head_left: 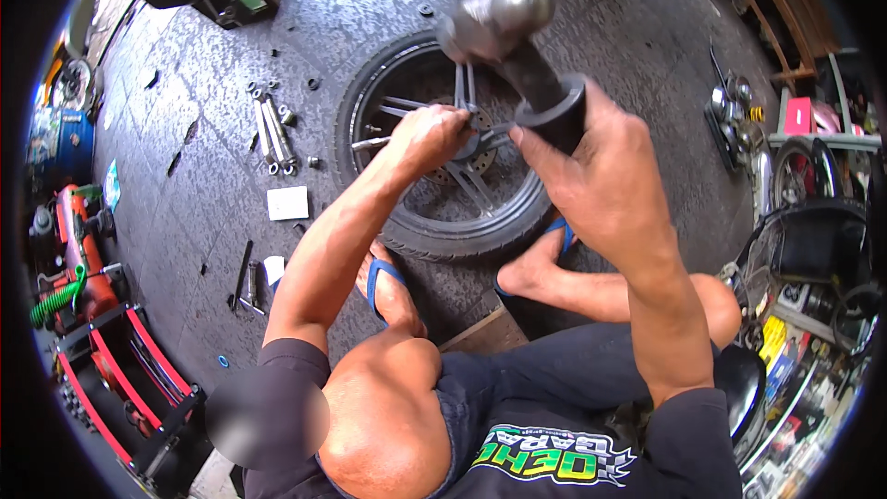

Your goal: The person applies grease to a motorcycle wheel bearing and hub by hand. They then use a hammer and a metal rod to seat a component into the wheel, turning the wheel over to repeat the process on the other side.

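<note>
Wheels: one black rubber tyre on a dark spoked metal wheel is seen on the floor.
Hammers: one grey metal hammer with a black handle is held up.
Hands: two are counted, the left hand and the right hand.
Sandals: two blue flip-flop sandals are worn.
Spanners: about three long silver metal spanners are laid together.
Cards: one white paper card is seen.
</note>
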Demonstrator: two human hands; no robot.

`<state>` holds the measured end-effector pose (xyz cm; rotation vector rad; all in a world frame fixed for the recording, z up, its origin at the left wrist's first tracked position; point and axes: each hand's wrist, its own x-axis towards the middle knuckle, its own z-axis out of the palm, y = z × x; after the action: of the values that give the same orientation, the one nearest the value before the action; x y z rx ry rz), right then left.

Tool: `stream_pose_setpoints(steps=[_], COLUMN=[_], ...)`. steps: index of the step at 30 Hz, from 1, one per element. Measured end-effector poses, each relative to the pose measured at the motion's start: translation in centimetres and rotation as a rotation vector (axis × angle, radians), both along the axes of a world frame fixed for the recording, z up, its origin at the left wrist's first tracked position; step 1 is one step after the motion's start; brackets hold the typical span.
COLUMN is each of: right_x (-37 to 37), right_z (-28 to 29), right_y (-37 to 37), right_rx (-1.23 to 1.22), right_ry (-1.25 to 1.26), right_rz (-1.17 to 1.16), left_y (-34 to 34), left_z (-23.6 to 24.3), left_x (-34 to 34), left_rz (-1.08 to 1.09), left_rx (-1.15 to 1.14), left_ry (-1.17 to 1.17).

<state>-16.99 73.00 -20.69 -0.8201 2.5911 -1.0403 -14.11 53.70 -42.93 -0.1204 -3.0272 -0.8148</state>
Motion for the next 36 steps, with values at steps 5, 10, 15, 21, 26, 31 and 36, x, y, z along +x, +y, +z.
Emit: stream_pose_setpoints(steps=[5,10,15,21,26,31,36], right_x=[0.8,0.3,-1.0,-1.6,-1.3,-1.5,-1.6], right_z=[1.2,-4.0,-5.0,-1.1,-4.4,-4.8,-1.3], right_y=[1.8,1.3,1.0,1.2,-0.2,-0.1,-0.4], right_rx=[-0.098,0.208,0.222,-0.176,0.208,0.199,-0.056], right_ry=[0.033,-0.06,-0.037,0.032,-0.072,-0.085,-0.009], right_rz=[-0.038,-0.019,0.037,0.017,-0.009,0.023,0.047], left_y=[0.1,0.4,0.2,0.2,0.4,-0.5,-0.6], left_z=[-0.6,0.4,0.9,-0.3,0.4,1.3,0.9], left_x=[-0.2,-0.3,-0.6,-0.3,-0.2,0.5,1.3], left_rz=[-0.018,0.016,0.051,0.074,0.112,0.186,0.117], left_rx=[0.058,-0.019,-0.075,0.013,-0.023,-0.043,-0.031], left_ry=[0.052,-0.018,-0.04,0.02,-0.011,-0.139,-0.053])
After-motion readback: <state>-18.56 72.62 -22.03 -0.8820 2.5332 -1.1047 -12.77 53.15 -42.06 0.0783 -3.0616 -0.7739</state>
